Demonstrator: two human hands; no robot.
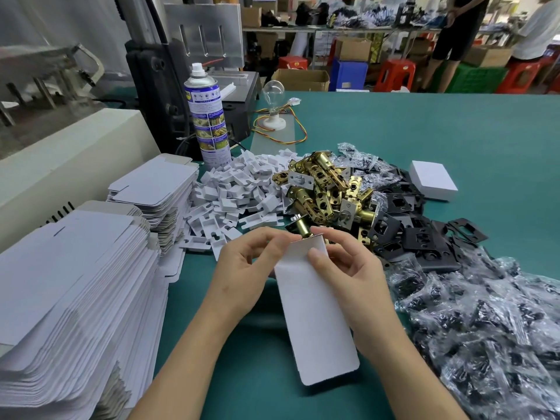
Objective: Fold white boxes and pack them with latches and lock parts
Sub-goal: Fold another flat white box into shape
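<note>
Two hands on one white box [315, 313], head view, low centre over green table [454, 131]. Left hand [242, 268] pinching the top-left corner, fingers curled. Right hand [351, 268] gripping the top-right edge, thumb flat on the front face. Brass latch [303, 227] poking out of the box's top end at 12 — just between both sets of fingertips. Flat box blanks [75, 283] stacked at 9. Plastic inserts [236, 192] at 11, latch pile [327, 186] at 12, black plates [409, 231] at 2, bagged parts [485, 313] at 3–4. Finished carton [433, 180] well apart at 1.
</note>
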